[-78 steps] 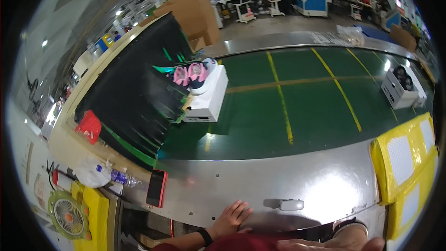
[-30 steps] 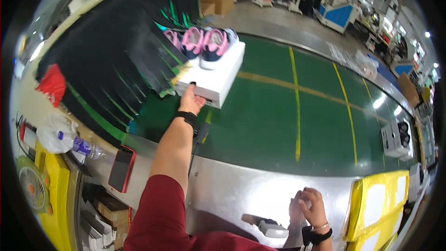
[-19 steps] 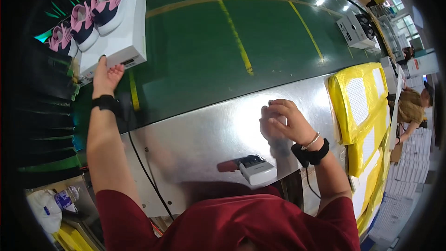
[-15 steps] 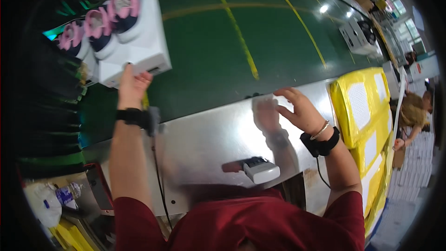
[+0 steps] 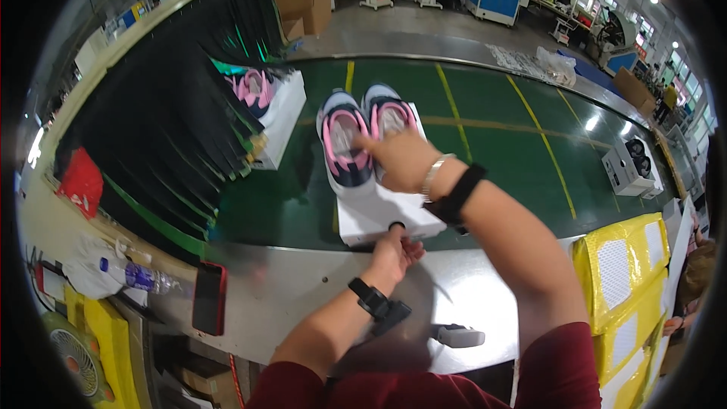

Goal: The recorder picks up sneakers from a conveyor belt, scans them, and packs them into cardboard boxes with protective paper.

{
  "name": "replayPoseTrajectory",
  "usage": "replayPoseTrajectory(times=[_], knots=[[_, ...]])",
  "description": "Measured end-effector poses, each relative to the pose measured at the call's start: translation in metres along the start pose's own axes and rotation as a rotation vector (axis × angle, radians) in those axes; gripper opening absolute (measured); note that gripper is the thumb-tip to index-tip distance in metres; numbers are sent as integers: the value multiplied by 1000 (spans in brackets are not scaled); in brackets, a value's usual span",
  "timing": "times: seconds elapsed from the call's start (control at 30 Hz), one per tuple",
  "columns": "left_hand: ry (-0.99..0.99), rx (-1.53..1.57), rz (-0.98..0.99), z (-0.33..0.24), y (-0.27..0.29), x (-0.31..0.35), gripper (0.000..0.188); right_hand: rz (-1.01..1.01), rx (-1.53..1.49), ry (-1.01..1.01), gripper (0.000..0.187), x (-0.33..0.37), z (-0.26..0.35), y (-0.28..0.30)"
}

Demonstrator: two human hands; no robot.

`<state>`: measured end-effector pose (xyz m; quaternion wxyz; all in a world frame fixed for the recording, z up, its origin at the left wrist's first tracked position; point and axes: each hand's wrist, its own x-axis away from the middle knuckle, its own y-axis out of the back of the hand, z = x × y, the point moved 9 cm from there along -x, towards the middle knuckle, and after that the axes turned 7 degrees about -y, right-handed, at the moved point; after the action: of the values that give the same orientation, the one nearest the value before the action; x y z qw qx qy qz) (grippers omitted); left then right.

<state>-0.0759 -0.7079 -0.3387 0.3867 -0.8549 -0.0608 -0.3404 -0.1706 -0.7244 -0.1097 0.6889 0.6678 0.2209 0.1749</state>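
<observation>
A white shoebox (image 5: 379,216) lies on the green conveyor belt (image 5: 492,125) in front of me. A pair of navy sneakers with pink collars rests on top: the left sneaker (image 5: 333,125) shows fully, while the right sneaker (image 5: 382,98) is partly covered. My left hand (image 5: 390,257) holds the box's near end, thumb at its dark round hole and fingers curled below. Over the sneakers, my right hand (image 5: 405,160) closes on the pair, one digit reaching into the left sneaker's opening. Its other fingertips are hidden. Dark straps circle both wrists.
Another shoebox (image 5: 286,117) with a pink-and-navy sneaker (image 5: 256,92) stands beside the black strip curtain (image 5: 163,98). A phone (image 5: 210,298), a bottle (image 5: 144,278) and a small white device (image 5: 460,336) lie on the metal ledge. Yellow parcels (image 5: 628,273) are stacked at right.
The shoebox with the sneakers has come away from the others at the left, drawn by my left hand. My right hand has moved from above the ledge onto the sneakers. The view has shifted.
</observation>
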Motion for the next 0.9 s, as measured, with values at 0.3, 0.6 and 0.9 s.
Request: replayPoseTrajectory(times=[0.3, 0.6, 0.9], knots=[[-129, 51, 132, -3, -3, -28, 14, -173, -159, -248, 30, 22, -74, -12], [-85, 247, 313, -53, -43, -2, 32, -282, -91, -586, 25, 340, -149, 26], [249, 483, 371, -11, -35, 7, 42, -32, -15, -626, 19, 470, -132, -48]])
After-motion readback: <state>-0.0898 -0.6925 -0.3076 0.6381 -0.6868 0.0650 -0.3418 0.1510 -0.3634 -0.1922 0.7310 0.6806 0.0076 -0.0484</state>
